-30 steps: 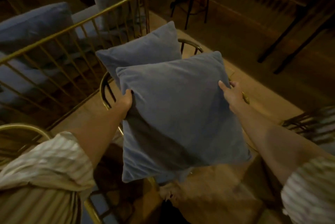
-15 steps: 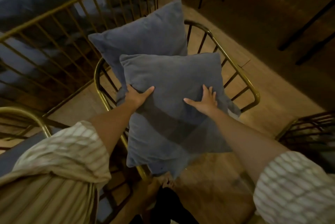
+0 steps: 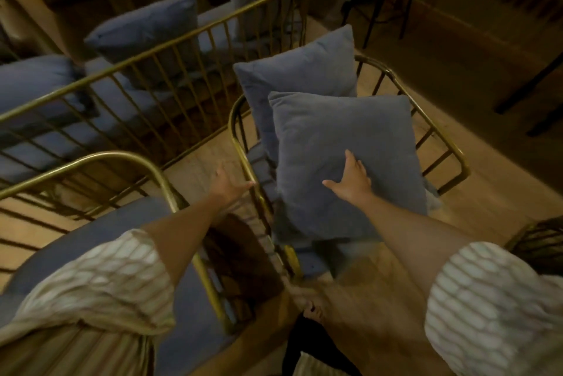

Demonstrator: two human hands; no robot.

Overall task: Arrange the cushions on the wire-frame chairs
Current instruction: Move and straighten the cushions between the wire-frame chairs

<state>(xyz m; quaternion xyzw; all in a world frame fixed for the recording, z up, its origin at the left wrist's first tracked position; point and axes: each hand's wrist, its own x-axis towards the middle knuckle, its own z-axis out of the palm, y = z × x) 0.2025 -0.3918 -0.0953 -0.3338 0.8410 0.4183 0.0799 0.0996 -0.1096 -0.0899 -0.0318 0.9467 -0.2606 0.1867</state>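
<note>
A gold wire-frame chair (image 3: pixel 451 147) stands in the middle of the view. Two blue-grey cushions are in it. The rear cushion (image 3: pixel 298 71) leans upright toward the far side. The front cushion (image 3: pixel 344 138) lies tilted against it, over the seat. My right hand (image 3: pixel 350 180) rests flat on the front cushion's lower part, fingers spread. My left hand (image 3: pixel 228 183) is off the cushion, fingers apart, beside the chair's left rim and holding nothing.
A second gold wire-frame chair (image 3: pixel 131 159) with a blue seat pad sits at lower left. Behind a gold railing (image 3: pixel 170 46) stand several more blue cushions on seats. Dark table and stool legs (image 3: pixel 374 10) stand at the back right. Another wire chair's edge (image 3: pixel 536 241) shows at right.
My left hand has let go of the front cushion and moved left to the chair's rim. My right hand stays pressed on the cushion, which has settled lower into the chair.
</note>
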